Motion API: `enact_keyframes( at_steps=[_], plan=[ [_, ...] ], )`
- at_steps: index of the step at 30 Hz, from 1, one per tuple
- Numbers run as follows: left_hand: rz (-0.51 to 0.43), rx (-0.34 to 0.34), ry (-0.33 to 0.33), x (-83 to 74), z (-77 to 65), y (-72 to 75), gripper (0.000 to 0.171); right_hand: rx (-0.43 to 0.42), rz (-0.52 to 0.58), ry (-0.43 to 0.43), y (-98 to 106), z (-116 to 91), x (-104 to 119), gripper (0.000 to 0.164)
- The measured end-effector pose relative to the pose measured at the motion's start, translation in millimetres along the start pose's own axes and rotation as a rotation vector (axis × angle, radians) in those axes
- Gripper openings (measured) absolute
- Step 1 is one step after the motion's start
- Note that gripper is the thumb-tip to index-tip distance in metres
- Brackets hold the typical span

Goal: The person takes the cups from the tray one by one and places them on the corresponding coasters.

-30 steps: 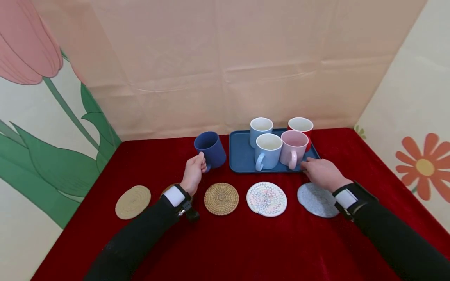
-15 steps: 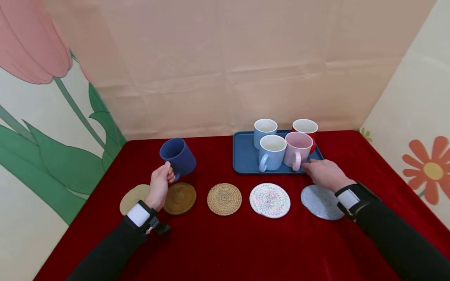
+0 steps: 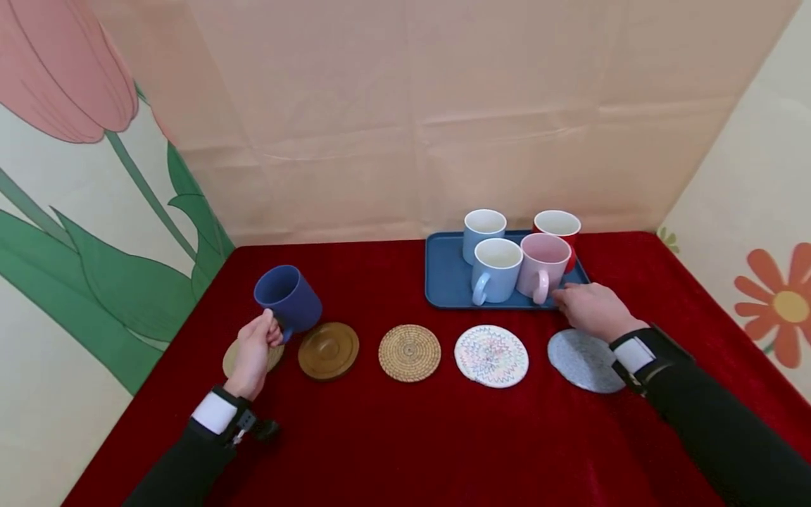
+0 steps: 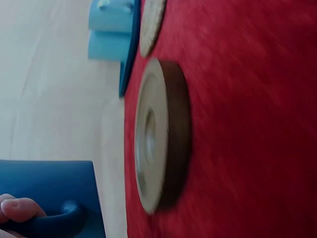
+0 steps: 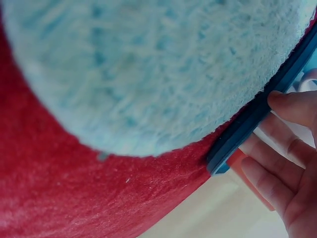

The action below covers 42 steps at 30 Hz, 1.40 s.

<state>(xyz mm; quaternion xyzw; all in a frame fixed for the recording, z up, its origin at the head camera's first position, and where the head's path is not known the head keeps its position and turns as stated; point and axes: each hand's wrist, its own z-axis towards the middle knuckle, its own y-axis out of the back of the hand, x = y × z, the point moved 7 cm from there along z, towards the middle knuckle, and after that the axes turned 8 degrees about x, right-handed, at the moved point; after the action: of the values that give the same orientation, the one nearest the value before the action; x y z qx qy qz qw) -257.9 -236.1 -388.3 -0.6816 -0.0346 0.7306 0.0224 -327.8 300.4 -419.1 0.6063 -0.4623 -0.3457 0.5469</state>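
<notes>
In the head view my left hand [image 3: 253, 352] grips a dark blue mug [image 3: 296, 310] by its handle. The mug is tilted and raised, at the left between a beige woven coaster [image 3: 275, 357], partly hidden by the hand, and a round brown wooden coaster [image 3: 329, 352]. The left wrist view shows fingers [image 4: 22, 209] curled at the mug's handle [image 4: 62, 223]. On the right, my right hand [image 3: 592, 310] holds the front right corner of a blue tray [image 3: 445, 271], thumb at the rim. Nearby on the tray stands a pink mug [image 3: 543, 264].
Two light blue mugs [image 3: 497, 271] and a red mug [image 3: 566, 239] share the tray. In front lie a straw coaster [image 3: 409, 353], a white patterned coaster [image 3: 491, 356] and a grey-blue coaster [image 3: 584, 362], all on red cloth [image 3: 405, 436]. A beige backdrop [image 3: 355, 127] hangs behind.
My left hand has carried the dark blue mug leftward from beside the tray, and the wooden coaster has come into full view. The right hand has stayed at the tray's corner.
</notes>
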Motion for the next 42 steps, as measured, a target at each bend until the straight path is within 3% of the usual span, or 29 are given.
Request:
enact_keyframes(
  at_steps=[9, 18, 28, 42],
  plan=[
    [0.027, -0.070, 0.014, 3.3, -13.8, 37.6, 0.042, 0.021, 0.036, -0.021, 1, 3, -2, 0.006],
    [0.043, -0.069, -0.002, 4.9, -20.2, 53.0, 0.041, 0.039, 0.088, -0.056, 0, -2, -8, 0.013],
    [0.075, -0.092, 0.021, 10.1, -36.1, 76.7, 0.040, 0.007, 0.048, -0.016, 3, 1, -2, 0.003],
    [0.080, -0.096, 0.036, 19.0, -40.7, 79.8, 0.041, 0.004, 0.040, -0.032, 1, 2, -3, 0.006]
  ],
)
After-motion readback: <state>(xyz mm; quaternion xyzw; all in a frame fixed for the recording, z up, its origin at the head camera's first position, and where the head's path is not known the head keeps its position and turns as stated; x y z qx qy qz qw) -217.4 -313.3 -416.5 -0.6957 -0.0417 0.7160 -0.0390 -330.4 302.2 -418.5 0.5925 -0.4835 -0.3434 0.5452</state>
